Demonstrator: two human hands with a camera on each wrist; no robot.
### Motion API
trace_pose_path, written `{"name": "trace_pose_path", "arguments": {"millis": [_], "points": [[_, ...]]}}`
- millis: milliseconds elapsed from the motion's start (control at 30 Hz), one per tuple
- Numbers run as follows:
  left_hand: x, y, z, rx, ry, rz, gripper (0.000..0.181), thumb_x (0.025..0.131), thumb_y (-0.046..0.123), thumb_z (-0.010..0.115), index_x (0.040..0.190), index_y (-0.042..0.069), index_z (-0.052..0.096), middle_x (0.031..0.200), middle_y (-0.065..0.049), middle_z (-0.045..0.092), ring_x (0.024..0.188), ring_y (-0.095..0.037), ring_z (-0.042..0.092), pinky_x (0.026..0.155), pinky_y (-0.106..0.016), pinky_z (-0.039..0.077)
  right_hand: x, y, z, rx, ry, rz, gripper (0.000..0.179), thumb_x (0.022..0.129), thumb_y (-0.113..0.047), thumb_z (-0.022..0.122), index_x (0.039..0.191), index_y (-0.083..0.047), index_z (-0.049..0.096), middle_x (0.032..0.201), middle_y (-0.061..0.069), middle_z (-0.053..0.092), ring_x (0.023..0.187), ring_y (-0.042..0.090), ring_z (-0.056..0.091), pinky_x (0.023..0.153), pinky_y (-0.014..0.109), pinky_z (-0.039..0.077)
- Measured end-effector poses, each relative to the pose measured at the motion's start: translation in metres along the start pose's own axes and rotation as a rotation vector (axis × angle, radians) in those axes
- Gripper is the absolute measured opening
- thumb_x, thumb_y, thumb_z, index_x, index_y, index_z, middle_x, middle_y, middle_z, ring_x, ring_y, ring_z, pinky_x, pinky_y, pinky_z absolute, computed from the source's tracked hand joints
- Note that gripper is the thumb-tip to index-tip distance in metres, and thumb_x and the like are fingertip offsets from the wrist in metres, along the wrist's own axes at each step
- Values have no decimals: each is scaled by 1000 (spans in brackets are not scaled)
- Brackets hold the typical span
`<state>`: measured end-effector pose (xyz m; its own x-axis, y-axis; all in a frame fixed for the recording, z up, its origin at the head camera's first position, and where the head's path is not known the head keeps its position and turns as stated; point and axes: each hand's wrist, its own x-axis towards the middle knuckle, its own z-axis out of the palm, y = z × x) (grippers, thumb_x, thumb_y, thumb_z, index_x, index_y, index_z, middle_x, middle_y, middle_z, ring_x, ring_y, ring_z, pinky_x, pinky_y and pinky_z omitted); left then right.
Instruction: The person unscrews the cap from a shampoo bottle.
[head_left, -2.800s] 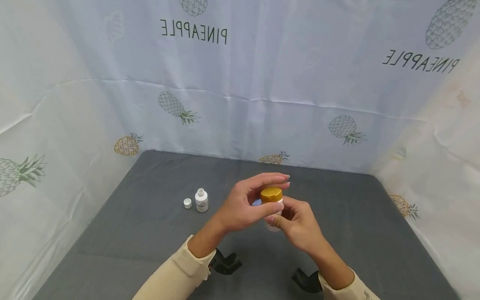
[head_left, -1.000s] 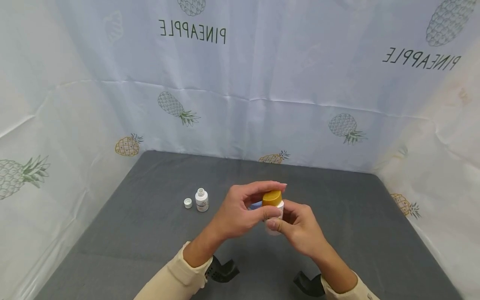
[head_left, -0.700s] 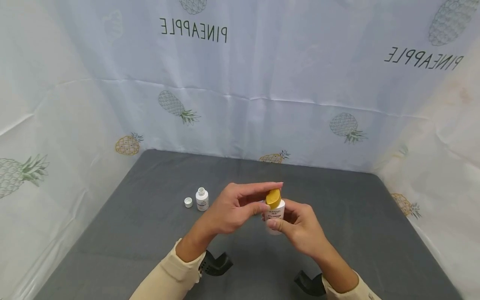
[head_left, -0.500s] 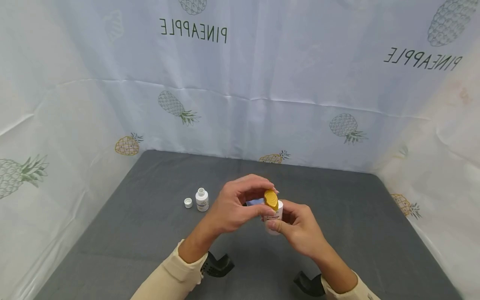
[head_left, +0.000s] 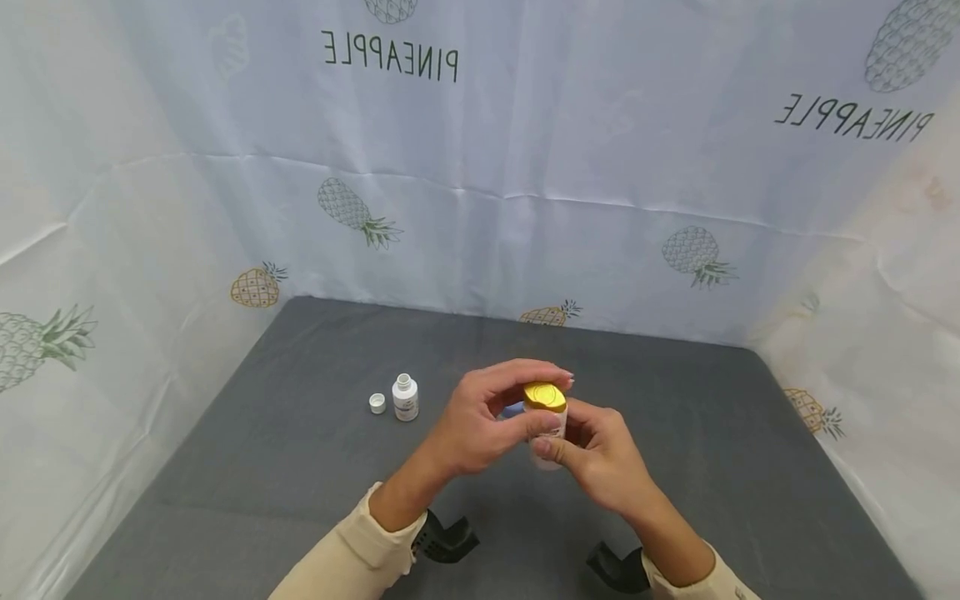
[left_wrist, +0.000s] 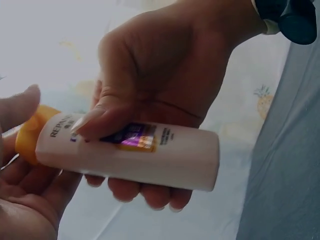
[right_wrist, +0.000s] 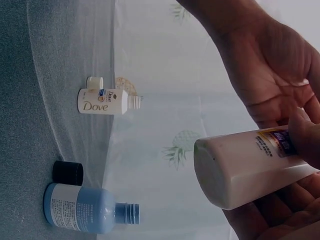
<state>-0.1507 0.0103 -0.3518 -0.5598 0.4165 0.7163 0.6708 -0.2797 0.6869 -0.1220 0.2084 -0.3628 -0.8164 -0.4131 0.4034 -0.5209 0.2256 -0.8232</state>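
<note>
A white bottle (right_wrist: 250,165) with a purple-and-gold label is held upright above the table in the head view. Its gold-yellow cap (head_left: 545,396) sits on top. My left hand (head_left: 476,429) grips the cap, its thumb on the near side and its fingers arched over and behind. My right hand (head_left: 609,467) holds the body lower down, thumb in front and fingers wrapped behind. In the left wrist view, the yellow cap (left_wrist: 35,132) lies between the left hand's thumb and fingers. The cap's threads are not visible.
An uncapped white Dove bottle (head_left: 406,402) stands on the grey table (head_left: 315,467), its small white cap (head_left: 377,403) beside it. An uncapped blue bottle (right_wrist: 85,207) with a black cap (right_wrist: 68,172) stands behind the hands. A pineapple-print curtain (head_left: 480,150) surrounds the table.
The yellow cap's facing has turned between frames, with the left hand's fingers shifting and regripping it. The right hand keeps its hold on the bottle, almost still.
</note>
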Motion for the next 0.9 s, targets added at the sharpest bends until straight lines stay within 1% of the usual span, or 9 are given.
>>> {"name": "trace_pose_path", "arguments": {"millis": [67, 133, 267, 400, 500, 567, 700, 800, 900], "points": [[0, 1, -1, 0, -14, -1, 38, 94, -11, 68, 131, -11, 63, 128, -31, 68, 117, -39, 69, 98, -41, 62, 0, 0, 0, 4, -3, 4, 22, 94, 1, 72, 116, 5, 71, 97, 19, 78, 80, 6, 74, 67, 31, 64], [0, 2, -2, 15, -12, -9, 36, 95, -10, 66, 131, -11, 63, 128, -31, 69, 117, -38, 71, 97, -41, 62, 0, -1, 0, 4, -6, 7, 23, 94, 1, 72, 117, 5, 71, 99, 21, 78, 82, 6, 74, 69, 31, 65], [0, 2, 0, 42, 50, -32, 33, 93, -8, 71, 126, -10, 67, 123, -29, 72, 111, -32, 75, 93, -40, 63, 0, -1, 0, 8, -8, 3, 24, 95, 1, 71, 119, 6, 70, 101, 23, 77, 85, 6, 75, 70, 31, 65], [-1, 1, 4, 44, 115, -28, 33, 88, -10, 76, 120, -9, 69, 116, -28, 73, 104, -27, 77, 90, -40, 64, 0, -1, 0, 10, -4, 8, 24, 95, 1, 71, 119, 5, 70, 101, 23, 77, 85, 6, 75, 70, 31, 65], [-1, -1, 6, 39, 135, -12, 33, 86, -11, 77, 117, -8, 68, 113, -27, 70, 102, -22, 75, 90, -40, 64, 0, 0, 0, 7, -2, 13, 24, 95, 1, 72, 118, 5, 70, 100, 19, 78, 83, 6, 74, 70, 31, 64], [-1, -1, 7, 29, 133, -7, 34, 86, -12, 77, 118, -7, 67, 114, -26, 68, 104, -24, 74, 92, -40, 64, 0, 0, 0, 5, -2, 13, 24, 94, 1, 72, 118, 4, 71, 99, 16, 78, 81, 6, 73, 69, 31, 64], [0, 0, 6, 11, 93, 3, 37, 90, -11, 74, 126, -9, 65, 125, -29, 67, 116, -28, 72, 98, -41, 61, -1, 1, -1, 3, -4, 10, 24, 95, 1, 71, 118, 4, 70, 98, 15, 77, 79, 6, 72, 68, 31, 64], [-2, 1, 0, -63, 15, 11, 40, 97, -9, 66, 136, -14, 58, 138, -36, 60, 131, -23, 66, 106, -41, 57, -1, 1, -1, 11, -8, 15, 24, 95, 1, 71, 119, 5, 70, 100, 19, 77, 82, 6, 73, 69, 31, 64], [-1, 2, -10, -166, -82, 2, 43, 104, -3, 55, 143, -19, 48, 147, -42, 48, 141, -15, 58, 116, -39, 49, 0, 0, -1, 14, -15, 23, 24, 96, -1, 71, 118, 6, 70, 102, 22, 76, 87, 7, 75, 73, 31, 64]]}}
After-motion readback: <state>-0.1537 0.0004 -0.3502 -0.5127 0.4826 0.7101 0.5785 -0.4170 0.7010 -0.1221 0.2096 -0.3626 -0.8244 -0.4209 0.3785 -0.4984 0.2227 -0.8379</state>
